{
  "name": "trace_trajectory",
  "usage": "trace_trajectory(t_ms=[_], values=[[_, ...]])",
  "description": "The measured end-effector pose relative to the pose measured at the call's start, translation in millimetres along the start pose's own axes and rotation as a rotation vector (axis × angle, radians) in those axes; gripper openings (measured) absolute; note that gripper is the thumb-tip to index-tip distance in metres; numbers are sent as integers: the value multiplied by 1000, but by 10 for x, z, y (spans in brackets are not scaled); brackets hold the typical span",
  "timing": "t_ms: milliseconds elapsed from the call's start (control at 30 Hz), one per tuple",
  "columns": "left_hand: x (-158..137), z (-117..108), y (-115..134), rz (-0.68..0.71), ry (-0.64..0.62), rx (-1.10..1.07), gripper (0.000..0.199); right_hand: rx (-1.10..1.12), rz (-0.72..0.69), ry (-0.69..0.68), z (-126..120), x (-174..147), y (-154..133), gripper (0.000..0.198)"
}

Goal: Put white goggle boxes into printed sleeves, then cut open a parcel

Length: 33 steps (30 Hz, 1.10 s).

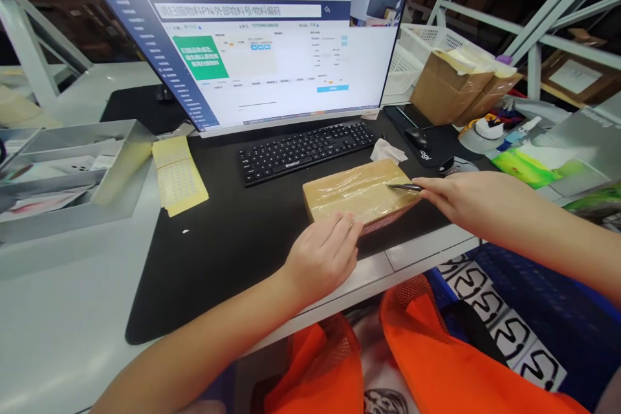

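Brown taped box (359, 194) lies long-axis left to right on the mat; left hand (323, 255) presses its near edge, fingers flat; right hand (466, 197) pinches a blade (405, 187) at its right end.

The monitor (252, 32) header reads, as far as legible, "PN"; other text is blurred.

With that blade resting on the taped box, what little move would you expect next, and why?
Probably a short draw of the blade along the clear tape toward the box's other end. The right hand holds its tip at the right edge of the taped cardboard box, while the left hand presses on the box's near side on the black mat, which seems to steady it.
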<state>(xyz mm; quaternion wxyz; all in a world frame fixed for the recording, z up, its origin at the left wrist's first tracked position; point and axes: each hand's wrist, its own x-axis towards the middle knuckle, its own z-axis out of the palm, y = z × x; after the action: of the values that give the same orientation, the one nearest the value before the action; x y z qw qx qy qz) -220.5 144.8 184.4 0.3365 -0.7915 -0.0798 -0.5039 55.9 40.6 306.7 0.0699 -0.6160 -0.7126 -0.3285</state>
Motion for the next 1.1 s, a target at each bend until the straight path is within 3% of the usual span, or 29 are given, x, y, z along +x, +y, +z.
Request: trace_trajectory(t_ms=[500, 667, 800, 900, 1000, 1100], values=[[-5, -3, -10, 7, -16, 6, 39, -118, 93, -20, 125, 74, 463, 45], [-28, 16, -16, 13, -13, -7, 39, -181, 290, -118, 174, 60, 1005, 59], [0, -37, -43, 12, -28, -33, 36, -5, 320, -157, 541, 32, 1352, 52], [172, -151, -128, -5, -86, -134, 26, 97, 363, -191, 958, 93, 1263, 42], [559, -180, -282, -56, -271, -216, 26, 235, 328, -169, 1273, 225, 1026, 46], [1094, 15, -467, -96, -483, -232, 28, 370, 294, -101, 1388, 360, 860, 47]])
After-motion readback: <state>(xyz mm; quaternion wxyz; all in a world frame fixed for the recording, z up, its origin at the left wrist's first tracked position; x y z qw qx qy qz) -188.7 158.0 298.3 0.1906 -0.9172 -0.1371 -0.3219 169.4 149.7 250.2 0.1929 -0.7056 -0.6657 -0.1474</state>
